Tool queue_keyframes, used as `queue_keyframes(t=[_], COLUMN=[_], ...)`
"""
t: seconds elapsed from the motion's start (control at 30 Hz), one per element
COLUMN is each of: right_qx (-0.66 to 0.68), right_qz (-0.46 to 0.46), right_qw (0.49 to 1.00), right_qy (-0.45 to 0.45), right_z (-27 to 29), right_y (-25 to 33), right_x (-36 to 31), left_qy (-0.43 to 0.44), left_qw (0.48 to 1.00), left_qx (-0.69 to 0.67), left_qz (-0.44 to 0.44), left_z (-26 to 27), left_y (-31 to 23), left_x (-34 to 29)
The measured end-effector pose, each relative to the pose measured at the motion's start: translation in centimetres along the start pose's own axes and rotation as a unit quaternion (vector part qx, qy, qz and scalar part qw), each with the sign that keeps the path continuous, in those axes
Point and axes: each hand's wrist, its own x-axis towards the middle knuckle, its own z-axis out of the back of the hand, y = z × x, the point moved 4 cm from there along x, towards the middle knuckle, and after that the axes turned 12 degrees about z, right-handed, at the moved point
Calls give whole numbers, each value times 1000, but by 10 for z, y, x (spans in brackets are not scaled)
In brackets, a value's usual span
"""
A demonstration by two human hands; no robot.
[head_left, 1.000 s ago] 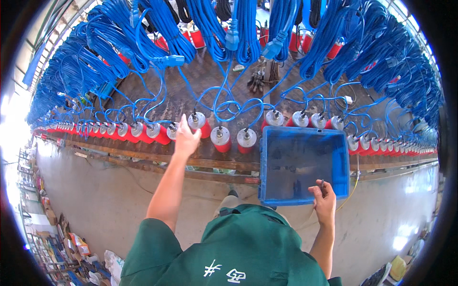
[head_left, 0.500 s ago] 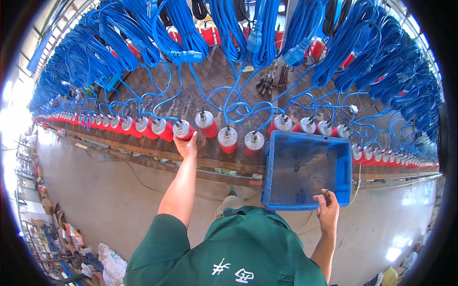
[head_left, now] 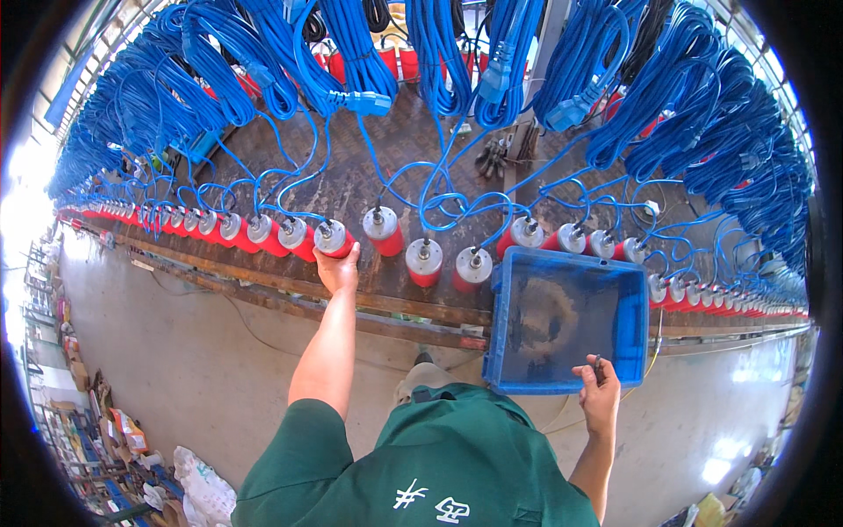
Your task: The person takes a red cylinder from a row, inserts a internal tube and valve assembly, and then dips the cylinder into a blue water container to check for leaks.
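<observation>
My left hand is wrapped round a red cylinder with a grey metal cap, a blue cable rising from its top. It is the near end of a long row of such cylinders curving off to the left. Just right of it stand another capped cylinder and, closer to me, two more side by side. My right hand is closed over the near right edge of a blue plastic bin, pinching a small dark piece too small to name. A pale brown ring shows on the bin's dark inside.
Thick bundles of blue cable with plugs hang along the back of the brown worktop. Loose cable loops cross it. More red cylinders line the right side behind the bin. Dark gloves or rags lie by a post.
The view has shifted slightly. My left hand stays on its cylinder, and my right hand still pinches the small dark piece. A pale brown ring now shows more plainly inside the bin.
</observation>
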Motion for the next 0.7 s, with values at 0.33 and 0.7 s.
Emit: queue_keyframes(t=[0.33,0.7], right_qx=[-6,-41], right_qz=[-5,43], right_qw=[999,997], right_qy=[-38,48], right_z=[7,1], right_y=[-3,-1], right_x=[3,12], left_qy=[79,303], left_qw=[990,904], left_qx=[-55,255], left_qz=[104,-160], left_z=[-5,-43], left_y=[17,-116], left_x=[-53,-13])
